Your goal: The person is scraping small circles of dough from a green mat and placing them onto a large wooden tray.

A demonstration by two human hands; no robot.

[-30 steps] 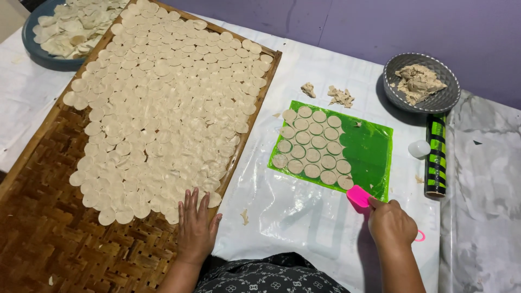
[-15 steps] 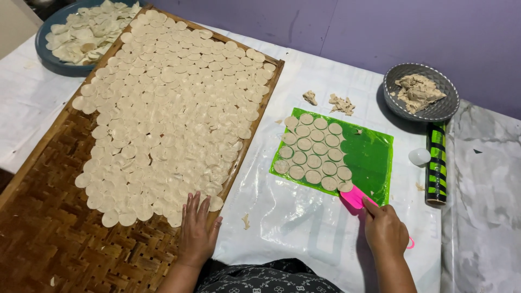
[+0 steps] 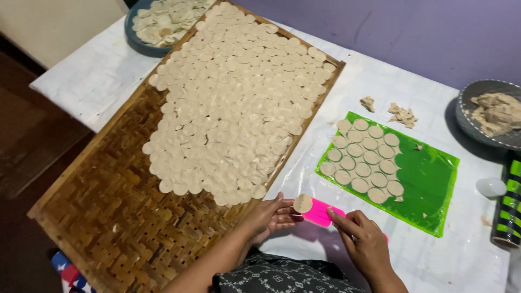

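Nearest, the right hand [image 3: 366, 244] has its fingers clamped on a pink scraper [image 3: 321, 213] bearing a dough disc [image 3: 303, 203]; the left hand [image 3: 268, 217] pinches that disc. Beyond lie a green mat [image 3: 429, 173], then a black-and-green striped roll [image 3: 507, 203] at the counter's right edge.

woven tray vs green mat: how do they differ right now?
The woven tray is brown, large and set at a slant; the green mat is bright, flat and much smaller. The tray carries a dense, overlapping mass of dough discs; the mat holds a few tidy rows of discs, with its right part bare. Both lie on the white-covered table and hold the same pale round discs.
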